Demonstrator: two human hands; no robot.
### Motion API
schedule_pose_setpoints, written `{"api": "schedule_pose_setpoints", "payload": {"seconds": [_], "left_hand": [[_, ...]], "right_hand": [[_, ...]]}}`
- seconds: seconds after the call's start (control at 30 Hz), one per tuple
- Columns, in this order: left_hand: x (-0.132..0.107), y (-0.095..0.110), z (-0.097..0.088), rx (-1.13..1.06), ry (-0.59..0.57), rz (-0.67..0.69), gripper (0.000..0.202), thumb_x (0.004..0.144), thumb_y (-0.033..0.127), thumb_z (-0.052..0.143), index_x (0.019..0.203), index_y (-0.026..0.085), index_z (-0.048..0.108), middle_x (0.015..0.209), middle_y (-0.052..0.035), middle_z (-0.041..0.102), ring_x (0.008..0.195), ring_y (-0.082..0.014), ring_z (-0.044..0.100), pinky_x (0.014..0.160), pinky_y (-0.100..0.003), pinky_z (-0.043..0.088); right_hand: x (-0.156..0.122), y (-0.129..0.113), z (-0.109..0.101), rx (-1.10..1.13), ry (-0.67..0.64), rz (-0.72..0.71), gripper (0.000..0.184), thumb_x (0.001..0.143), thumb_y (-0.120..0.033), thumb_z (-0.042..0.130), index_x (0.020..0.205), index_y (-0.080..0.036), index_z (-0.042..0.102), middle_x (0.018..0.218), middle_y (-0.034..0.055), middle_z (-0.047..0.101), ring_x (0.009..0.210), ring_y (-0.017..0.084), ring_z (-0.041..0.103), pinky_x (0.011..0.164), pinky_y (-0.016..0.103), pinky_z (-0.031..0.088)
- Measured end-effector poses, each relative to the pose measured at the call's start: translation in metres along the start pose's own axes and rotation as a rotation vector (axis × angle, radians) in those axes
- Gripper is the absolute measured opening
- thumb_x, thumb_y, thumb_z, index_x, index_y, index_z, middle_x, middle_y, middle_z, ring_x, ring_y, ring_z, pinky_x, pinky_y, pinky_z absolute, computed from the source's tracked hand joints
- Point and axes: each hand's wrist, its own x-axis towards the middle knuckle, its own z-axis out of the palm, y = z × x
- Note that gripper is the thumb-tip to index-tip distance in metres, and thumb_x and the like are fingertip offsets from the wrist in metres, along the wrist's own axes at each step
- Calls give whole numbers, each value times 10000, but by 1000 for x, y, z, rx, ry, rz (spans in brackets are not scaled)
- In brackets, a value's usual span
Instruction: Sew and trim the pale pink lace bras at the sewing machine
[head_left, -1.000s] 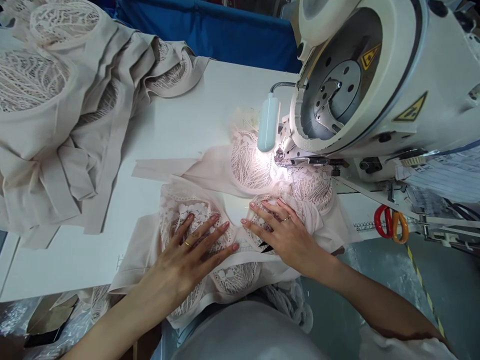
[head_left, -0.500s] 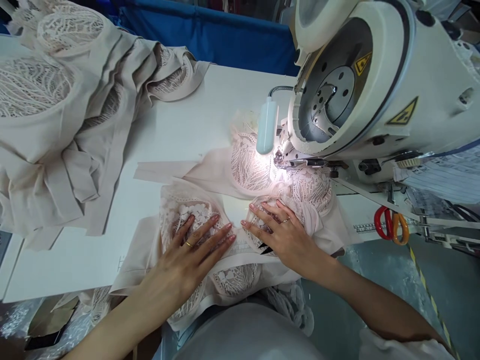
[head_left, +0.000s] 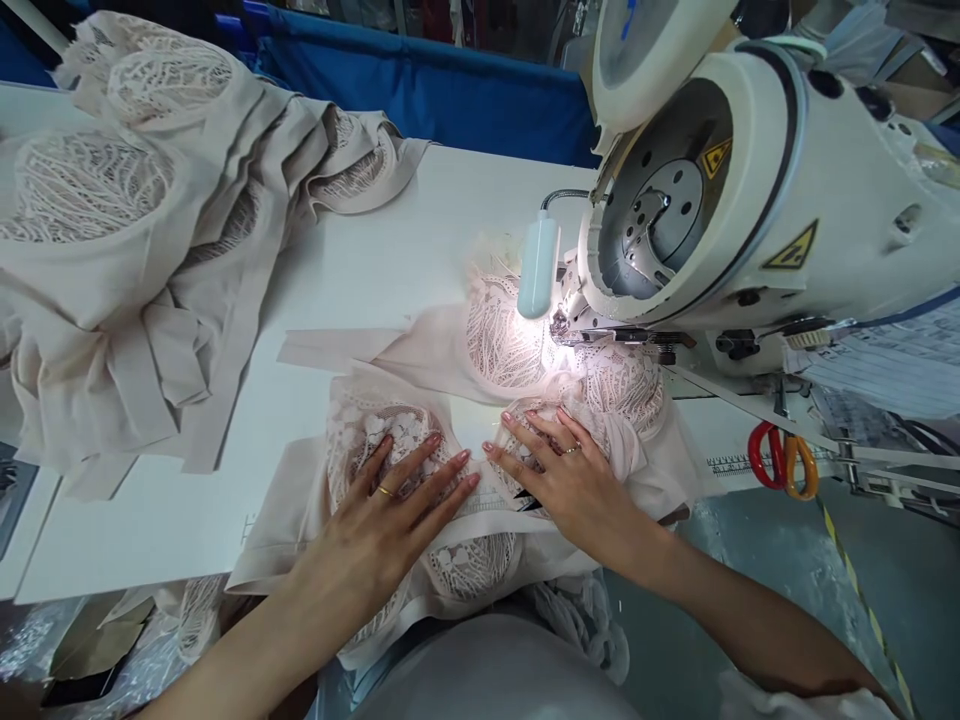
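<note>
Beige lace bras lie layered on the table in front of me. Flat on the left lace cup (head_left: 405,428) of the nearest bra rests my left hand (head_left: 397,505), open with its fingers spread. My right hand (head_left: 566,480) lies over the other cup, its fingers also stretched out and apart. Two dark pointed tips (head_left: 527,500), like those of thread snips, stick out from beneath it; the rest is hidden under the palm. Just beyond, another lace bra (head_left: 502,345) sits beneath the sewing machine head (head_left: 570,320), under a bright lamp (head_left: 538,265).
A heap of similar bras (head_left: 150,270) covers the left of the white table (head_left: 360,260). The machine body (head_left: 847,200) fills the upper right. Red and orange handled scissors (head_left: 784,460) hang at the right edge. A blue cloth barrier (head_left: 435,85) runs behind the table.
The view has shifted slightly, so everything sits a little lower in the picture. Both hands stay on the bra, with barely any movement against the fabric.
</note>
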Motion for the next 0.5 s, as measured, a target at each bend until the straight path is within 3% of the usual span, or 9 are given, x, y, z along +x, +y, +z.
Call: {"api": "schedule_pose_setpoints", "payload": {"seconds": [0.3, 0.5], "left_hand": [[-1, -2, 4, 3, 7, -3, 712, 862, 28, 460, 1532, 250, 373, 1590, -50, 399, 1513, -318, 243, 1224, -593, 178], [2, 12, 2, 70, 86, 12, 584, 916, 1, 405, 1486, 128, 431, 1550, -149, 443, 1513, -363, 221, 1187, -652, 252]], "right_hand": [[-2, 2, 8, 3, 42, -7, 589, 939, 8, 442, 1481, -219, 460, 1532, 110, 466, 1358, 313, 459, 1108, 555, 413], [-14, 0, 0, 41, 335, -77, 383, 950, -24, 520, 1321, -84, 595, 1327, 166, 624, 1301, 304, 486, 1115, 491, 409]]}}
